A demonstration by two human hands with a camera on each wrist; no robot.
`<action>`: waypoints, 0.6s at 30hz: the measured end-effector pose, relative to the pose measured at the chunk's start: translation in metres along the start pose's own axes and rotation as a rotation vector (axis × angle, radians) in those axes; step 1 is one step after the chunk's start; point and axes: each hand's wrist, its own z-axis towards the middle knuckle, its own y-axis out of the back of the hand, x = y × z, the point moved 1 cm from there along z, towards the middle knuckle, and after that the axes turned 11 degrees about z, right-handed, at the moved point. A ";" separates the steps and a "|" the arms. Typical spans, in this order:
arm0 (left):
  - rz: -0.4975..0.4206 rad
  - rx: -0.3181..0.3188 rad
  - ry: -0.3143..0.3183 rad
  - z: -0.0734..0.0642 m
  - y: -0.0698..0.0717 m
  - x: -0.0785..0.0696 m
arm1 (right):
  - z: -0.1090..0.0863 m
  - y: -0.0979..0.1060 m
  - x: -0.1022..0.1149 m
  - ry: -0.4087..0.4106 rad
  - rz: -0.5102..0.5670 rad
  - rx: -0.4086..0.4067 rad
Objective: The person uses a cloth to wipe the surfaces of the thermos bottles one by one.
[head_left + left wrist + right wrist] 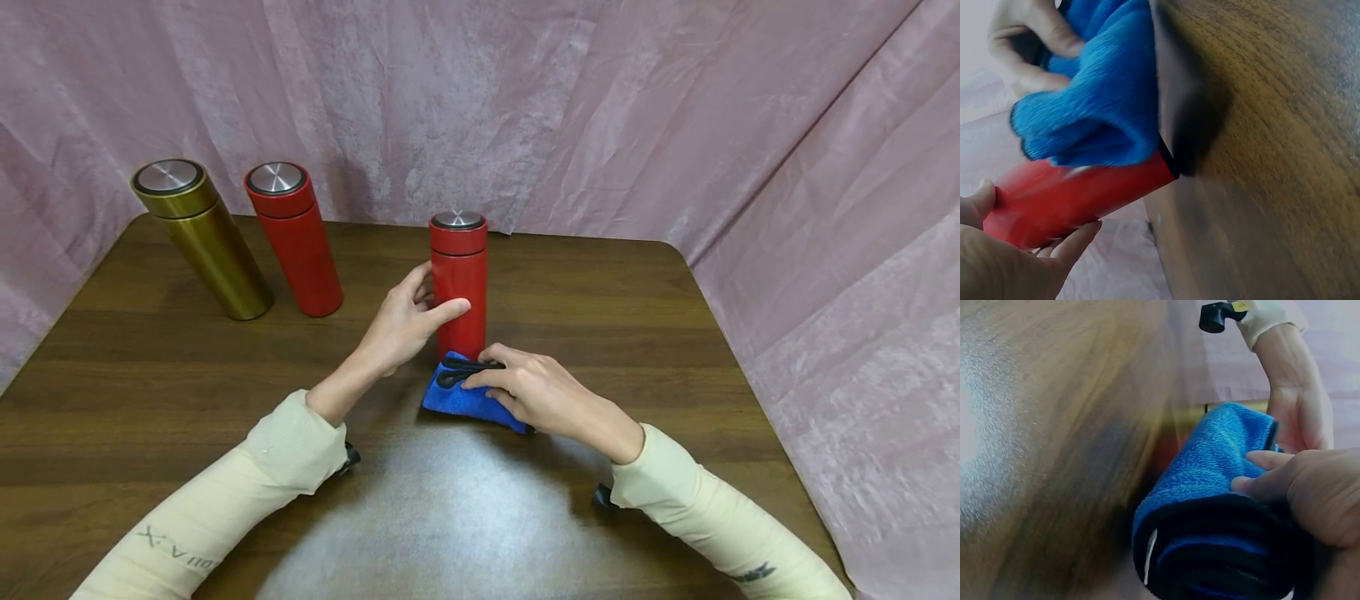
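A red thermos bottle (460, 283) with a silver lid stands near the middle of the table, its base partly hidden by cloth in the head view. My left hand (401, 325) grips it from the left side, thumb across the front. In front of the bottle is a folded blue towel (465, 400) with black edging, fuzzy in the left wrist view. My right hand (536, 387) pinches this towel between thumb and fingers. The right wrist view shows the towel's layers rolled or folded over each other. Whether the towel touches the bottle is hard to tell.
A gold thermos bottle (213, 250) and another red bottle (296, 242) stand upright at the back left of the brown wooden table (600, 308). Pink curtains (465, 100) hang behind the table and along its right side.
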 end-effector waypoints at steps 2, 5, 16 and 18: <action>-0.002 -0.001 -0.001 0.000 0.000 0.000 | 0.000 -0.003 0.000 -0.016 0.007 0.022; -0.005 -0.011 0.003 0.000 0.001 0.001 | 0.000 -0.004 -0.001 -0.047 0.028 0.047; -0.202 -0.182 -0.029 -0.006 0.002 0.014 | -0.003 -0.002 -0.005 -0.113 0.119 0.053; -0.282 -0.224 -0.044 -0.009 0.003 0.014 | -0.007 0.000 -0.007 -0.116 0.146 0.041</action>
